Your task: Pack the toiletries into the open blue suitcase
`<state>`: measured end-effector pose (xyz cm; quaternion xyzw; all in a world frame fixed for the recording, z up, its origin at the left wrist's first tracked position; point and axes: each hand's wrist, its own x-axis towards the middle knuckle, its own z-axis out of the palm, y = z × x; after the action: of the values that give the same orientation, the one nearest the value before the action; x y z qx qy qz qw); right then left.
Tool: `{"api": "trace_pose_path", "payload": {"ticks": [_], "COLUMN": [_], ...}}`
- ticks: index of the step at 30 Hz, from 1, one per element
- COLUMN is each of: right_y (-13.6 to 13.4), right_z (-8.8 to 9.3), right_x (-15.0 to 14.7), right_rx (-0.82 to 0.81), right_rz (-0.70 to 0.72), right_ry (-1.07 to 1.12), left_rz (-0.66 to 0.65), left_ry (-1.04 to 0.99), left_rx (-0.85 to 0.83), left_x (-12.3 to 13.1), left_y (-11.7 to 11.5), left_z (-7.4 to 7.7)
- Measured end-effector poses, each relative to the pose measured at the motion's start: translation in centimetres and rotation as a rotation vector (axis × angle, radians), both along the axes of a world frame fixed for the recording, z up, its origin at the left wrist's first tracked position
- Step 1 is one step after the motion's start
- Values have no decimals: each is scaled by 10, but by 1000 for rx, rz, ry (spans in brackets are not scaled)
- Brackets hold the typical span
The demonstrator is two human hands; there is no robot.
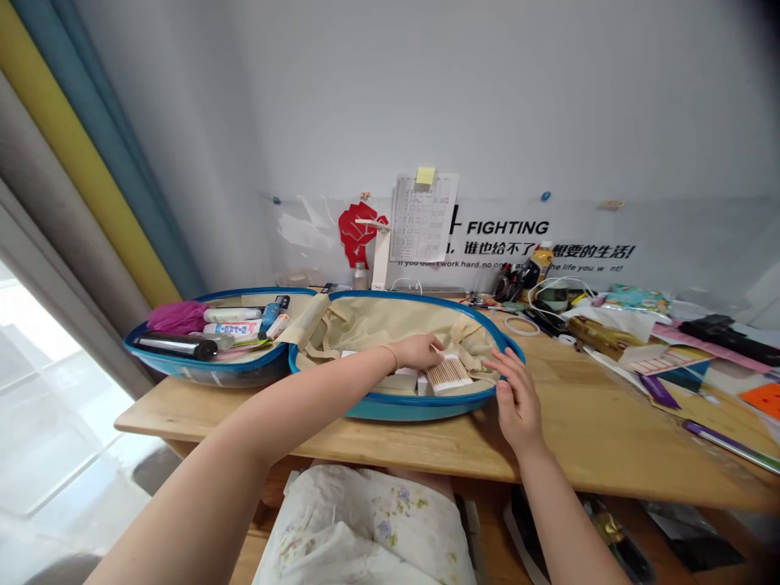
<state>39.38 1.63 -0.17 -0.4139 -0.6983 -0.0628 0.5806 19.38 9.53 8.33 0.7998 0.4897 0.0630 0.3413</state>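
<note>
An open blue suitcase (390, 405) with beige lining lies on the wooden desk (585, 431). My left hand (419, 351) reaches into the right half, fingers closed on a clear pack of cotton swabs (448, 373) that rests among small white boxes. My right hand (517, 393) lies flat with fingers spread on the suitcase's right rim, next to the swabs. The left half (207, 357) holds a pink bath sponge, tubes and a black cylinder.
Clutter covers the right of the desk: cables, papers, a gold box (600, 335), pens, a black case (728, 337). A bottle (541, 260) and a lamp stand by the wall. Curtains hang at the left. My lap in floral cloth (366, 528) is below the desk edge.
</note>
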Motion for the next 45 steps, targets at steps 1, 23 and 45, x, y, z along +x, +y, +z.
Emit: {"api": "trace_pose_path", "payload": {"ticks": [1, 23, 45], "right_y": [0, 4, 3], "right_z": [0, -2, -2], "right_x": [0, 1, 1], "right_rx": [-5, 6, 17], "right_rz": [0, 0, -10], "right_ry": [0, 5, -2], "left_rz": [-53, 227, 445], "left_ry": [18, 253, 989], "left_rx": [11, 642, 389], "left_x": [-1, -142, -372], "left_y": [0, 51, 79], "left_z": [1, 46, 11]}}
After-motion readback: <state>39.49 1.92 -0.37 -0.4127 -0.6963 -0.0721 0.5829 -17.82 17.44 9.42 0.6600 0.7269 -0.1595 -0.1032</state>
